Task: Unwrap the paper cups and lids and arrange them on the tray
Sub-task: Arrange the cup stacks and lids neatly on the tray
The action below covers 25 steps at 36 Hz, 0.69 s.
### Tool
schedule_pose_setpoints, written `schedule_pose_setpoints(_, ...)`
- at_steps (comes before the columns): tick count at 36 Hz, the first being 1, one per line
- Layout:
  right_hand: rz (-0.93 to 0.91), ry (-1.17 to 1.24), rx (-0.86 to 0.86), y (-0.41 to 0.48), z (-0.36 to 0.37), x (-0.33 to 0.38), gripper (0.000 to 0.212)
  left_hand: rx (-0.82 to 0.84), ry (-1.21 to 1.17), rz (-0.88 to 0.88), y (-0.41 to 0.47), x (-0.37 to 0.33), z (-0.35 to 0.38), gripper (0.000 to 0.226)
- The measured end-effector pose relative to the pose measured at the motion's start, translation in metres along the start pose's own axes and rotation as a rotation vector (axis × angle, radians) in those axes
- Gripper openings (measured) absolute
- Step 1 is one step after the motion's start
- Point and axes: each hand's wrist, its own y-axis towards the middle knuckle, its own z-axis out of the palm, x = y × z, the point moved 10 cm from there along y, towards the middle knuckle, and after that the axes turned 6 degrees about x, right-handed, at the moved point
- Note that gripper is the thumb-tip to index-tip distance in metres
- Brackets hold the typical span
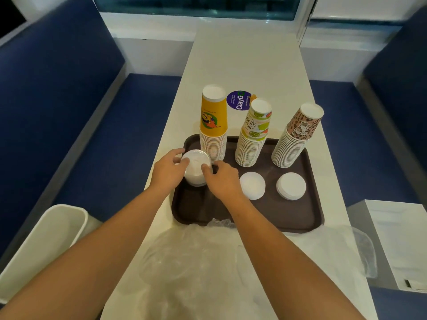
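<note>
On dark brown plastic tray [300,218], front-left corner: stack of white plastic lids [196,168], axis tilted, top facing camera, gripped between left hand [167,173] and right hand [223,180]. Yellow paper cup stack [213,125] just behind, upright, inverted. Crumpled clear wrap [196,262] on white counter [242,65].

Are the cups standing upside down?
Yes, all three cup stacks stand on the tray with their white bottoms facing up.
</note>
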Motion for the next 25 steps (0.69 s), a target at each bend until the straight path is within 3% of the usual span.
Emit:
schedule_pose_setpoints(5, 0.004, -0.005, 0.007, 0.004, 0.003, -0.002, 0.044, 0.029, 0.034, 0.02, 0.002, 0.004, 0.006, 0.04)
schedule_pose_setpoints(25, 0.048, -0.006, -0.036, -0.014, -0.005, -0.02, 0.039, 0.064, 0.075, 0.04, -0.015, 0.0, 0.021, 0.038)
